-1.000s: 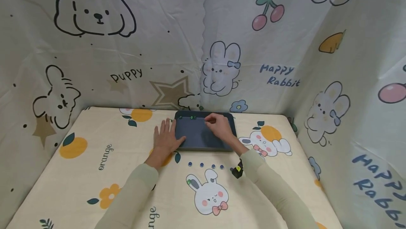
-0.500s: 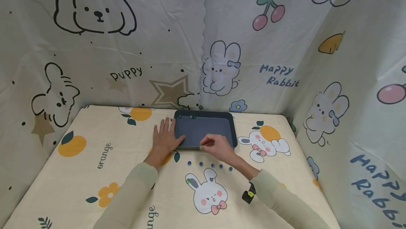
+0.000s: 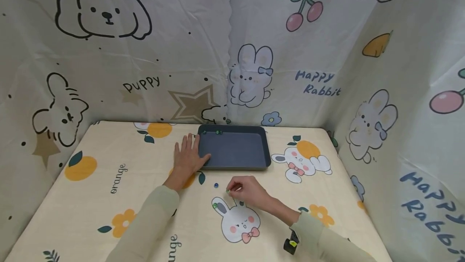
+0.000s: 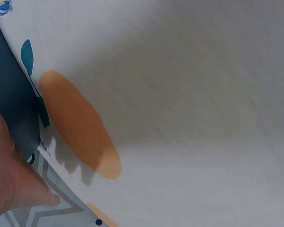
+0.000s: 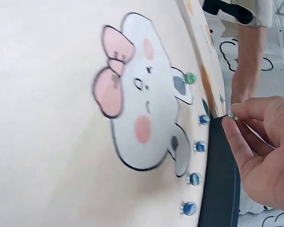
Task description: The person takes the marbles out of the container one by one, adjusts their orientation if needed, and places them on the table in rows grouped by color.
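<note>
My left hand rests at the left edge of the dark grey tray, fingers spread and thumb over the rim. The left wrist view shows part of this hand against the tray. With thumb and fingertips my right hand pinches a small greenish glass marble, in front of the tray. Several blue marbles line the cloth by the tray's front edge; in the head view only the leftmost blue marble shows, the others hidden by my right hand. A green marble lies on the printed rabbit's ear.
A few green marbles sit in the tray's back left part. The table wears a cream cloth with rabbits and oranges. Printed fabric walls stand behind and to the sides. A black device is on my right wrist.
My right hand has come from over the tray's back, across its front edge, to the cloth before it, pinching the marble. It now covers most of the blue row. The left hand stays put.
</note>
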`<state>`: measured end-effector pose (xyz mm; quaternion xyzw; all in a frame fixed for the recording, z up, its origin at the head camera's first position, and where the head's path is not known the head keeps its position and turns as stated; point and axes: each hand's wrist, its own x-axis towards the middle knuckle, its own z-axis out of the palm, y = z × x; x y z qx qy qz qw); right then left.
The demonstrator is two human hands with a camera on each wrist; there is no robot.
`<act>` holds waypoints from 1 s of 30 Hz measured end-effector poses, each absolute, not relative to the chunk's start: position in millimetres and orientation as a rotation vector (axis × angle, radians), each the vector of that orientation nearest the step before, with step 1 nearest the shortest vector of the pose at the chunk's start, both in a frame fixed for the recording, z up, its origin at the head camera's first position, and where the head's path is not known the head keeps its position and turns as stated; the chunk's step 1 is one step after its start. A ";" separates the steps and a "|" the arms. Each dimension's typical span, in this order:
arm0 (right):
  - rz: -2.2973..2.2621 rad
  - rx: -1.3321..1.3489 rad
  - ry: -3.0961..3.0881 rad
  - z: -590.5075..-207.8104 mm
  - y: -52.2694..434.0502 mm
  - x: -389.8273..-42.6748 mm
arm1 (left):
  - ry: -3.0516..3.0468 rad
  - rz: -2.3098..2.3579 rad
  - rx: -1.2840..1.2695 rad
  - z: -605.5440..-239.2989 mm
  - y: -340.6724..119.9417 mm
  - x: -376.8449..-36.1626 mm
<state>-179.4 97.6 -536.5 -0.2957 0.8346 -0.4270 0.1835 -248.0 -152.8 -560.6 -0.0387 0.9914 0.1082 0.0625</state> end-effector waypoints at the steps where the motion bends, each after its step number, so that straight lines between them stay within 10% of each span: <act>1: -1.201 -0.835 2.357 -537.9 97.7 -177.0 | 2.995 0.328 -0.118 -560.2 -152.4 -248.2; 30: -1.051 -0.895 2.429 -570.2 94.7 -161.0 | 2.997 0.337 -0.133 -563.1 -152.5 -249.9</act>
